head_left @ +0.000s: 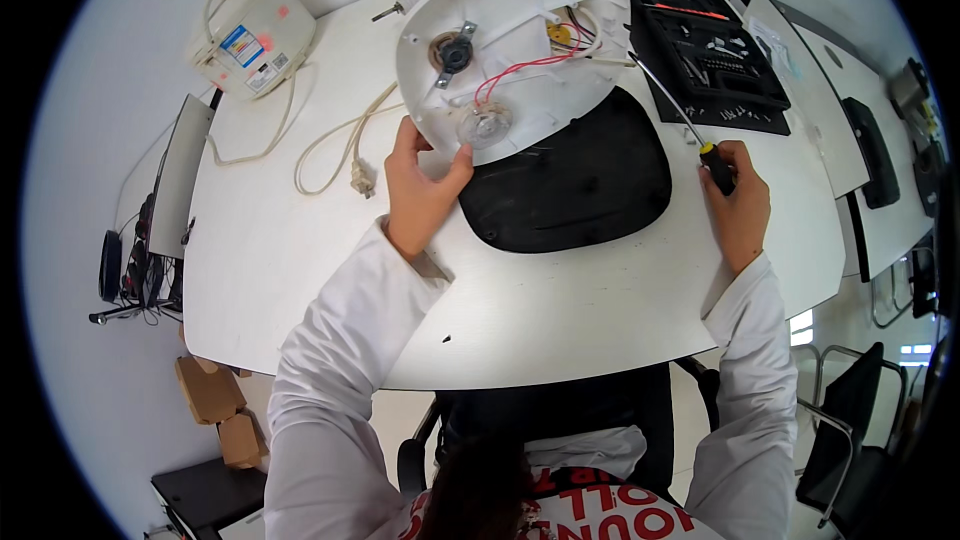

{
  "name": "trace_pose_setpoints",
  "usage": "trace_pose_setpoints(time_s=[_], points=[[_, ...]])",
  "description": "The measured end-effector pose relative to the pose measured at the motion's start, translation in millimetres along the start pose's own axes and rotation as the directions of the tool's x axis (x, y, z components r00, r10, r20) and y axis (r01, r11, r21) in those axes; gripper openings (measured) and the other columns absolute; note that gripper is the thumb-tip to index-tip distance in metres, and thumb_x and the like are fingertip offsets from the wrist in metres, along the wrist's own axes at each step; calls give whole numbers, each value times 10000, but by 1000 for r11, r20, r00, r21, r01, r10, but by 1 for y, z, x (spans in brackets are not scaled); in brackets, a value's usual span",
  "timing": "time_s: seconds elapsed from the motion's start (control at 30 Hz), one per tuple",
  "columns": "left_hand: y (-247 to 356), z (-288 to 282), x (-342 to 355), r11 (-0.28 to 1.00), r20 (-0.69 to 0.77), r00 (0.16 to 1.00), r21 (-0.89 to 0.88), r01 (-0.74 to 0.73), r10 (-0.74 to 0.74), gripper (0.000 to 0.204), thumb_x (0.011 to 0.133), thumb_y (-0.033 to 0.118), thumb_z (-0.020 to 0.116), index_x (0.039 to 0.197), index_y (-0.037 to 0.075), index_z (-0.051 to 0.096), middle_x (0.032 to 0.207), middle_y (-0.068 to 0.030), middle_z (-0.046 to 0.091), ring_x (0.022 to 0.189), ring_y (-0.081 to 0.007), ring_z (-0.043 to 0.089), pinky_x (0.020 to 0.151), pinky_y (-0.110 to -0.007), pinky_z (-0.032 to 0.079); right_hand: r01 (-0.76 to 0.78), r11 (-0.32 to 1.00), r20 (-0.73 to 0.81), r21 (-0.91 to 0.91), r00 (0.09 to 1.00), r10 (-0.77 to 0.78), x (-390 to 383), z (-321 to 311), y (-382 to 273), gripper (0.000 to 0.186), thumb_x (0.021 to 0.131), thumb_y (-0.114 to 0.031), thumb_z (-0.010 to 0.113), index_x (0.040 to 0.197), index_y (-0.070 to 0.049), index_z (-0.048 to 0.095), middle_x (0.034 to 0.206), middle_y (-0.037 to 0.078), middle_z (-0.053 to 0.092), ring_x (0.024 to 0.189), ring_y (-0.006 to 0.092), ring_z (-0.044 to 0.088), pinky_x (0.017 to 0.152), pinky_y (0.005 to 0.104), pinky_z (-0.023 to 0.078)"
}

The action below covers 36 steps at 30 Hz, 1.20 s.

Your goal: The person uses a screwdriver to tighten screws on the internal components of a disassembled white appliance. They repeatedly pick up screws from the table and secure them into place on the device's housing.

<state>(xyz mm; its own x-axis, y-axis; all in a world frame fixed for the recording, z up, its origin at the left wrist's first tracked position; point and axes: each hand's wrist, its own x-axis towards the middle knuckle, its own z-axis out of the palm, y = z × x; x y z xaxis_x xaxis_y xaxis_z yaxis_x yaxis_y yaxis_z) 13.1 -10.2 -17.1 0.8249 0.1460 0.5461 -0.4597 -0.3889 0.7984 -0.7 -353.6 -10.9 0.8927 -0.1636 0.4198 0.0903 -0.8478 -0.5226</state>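
Observation:
My left hand point(425, 190) grips the near left edge of a white plastic appliance housing point(520, 25), thumb inside the rim. The housing stands tilted with its hollow inside toward me. Inside it are a round dark part on a metal bracket point(453, 53), a clear round part point(484, 125), red wires point(530, 65) and a yellow part point(558, 35). Below the housing a black rounded panel point(575, 185) lies on the table. In my right hand point(738, 202) is a screwdriver point(716, 162) with a black and yellow handle, its shaft pointing up and left toward the housing's right edge.
An open black tool case point(715, 50) with bits and small screws lies at the far right. A cream-coloured appliance point(255, 35) stands far left on the white table point(560, 320). A power cord with a plug point(361, 178) lies left of my left hand.

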Motion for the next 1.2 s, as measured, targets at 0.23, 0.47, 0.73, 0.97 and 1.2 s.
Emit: trace_pose_setpoints(time_s=[0.23,0.47,0.73,0.97,1.2], points=[[-3,-1,2,999,-1,999,25,-47,47,344,727,162,717,957,-9,528,807,-136,647,726,-198,586,729,-298,461,3,1000,-7,-1,1000,-3,1,2,2,258,812,-113,686,1029,-110,545,933,93,683,839,285,672,688,311,511],[-3,0,2,1000,6,1000,-17,-15,15,338,745,157,715,975,-11,531,843,-146,660,758,-202,613,730,-304,473,-5,1000,-20,0,1000,5,1,5,6,273,803,-134,698,1033,-125,551,945,92,686,848,291,671,675,318,513],[1,-2,2,1000,37,999,-8,21,-21,396,733,162,721,1027,-9,517,936,-137,624,855,-207,593,790,-322,457,1,994,-92,113,996,10,-1,1,9,297,814,-108,701,1057,-104,529,882,115,687,755,233,676,676,279,505],[40,-27,-3,904,-63,923,237,-355,379,437,695,70,681,1089,10,501,1072,-110,509,985,-212,499,840,-321,411,-148,719,-18,679,976,217,-42,-13,-39,337,797,28,694,1042,-53,477,842,62,663,757,93,588,708,196,459],[82,-5,-36,926,440,815,-156,-345,377,273,685,-13,734,944,41,667,919,-60,672,866,-270,601,775,-349,474,-310,445,383,840,920,-82,-91,6,-125,344,783,-13,719,1025,-61,479,845,55,652,766,100,604,726,225,473]])
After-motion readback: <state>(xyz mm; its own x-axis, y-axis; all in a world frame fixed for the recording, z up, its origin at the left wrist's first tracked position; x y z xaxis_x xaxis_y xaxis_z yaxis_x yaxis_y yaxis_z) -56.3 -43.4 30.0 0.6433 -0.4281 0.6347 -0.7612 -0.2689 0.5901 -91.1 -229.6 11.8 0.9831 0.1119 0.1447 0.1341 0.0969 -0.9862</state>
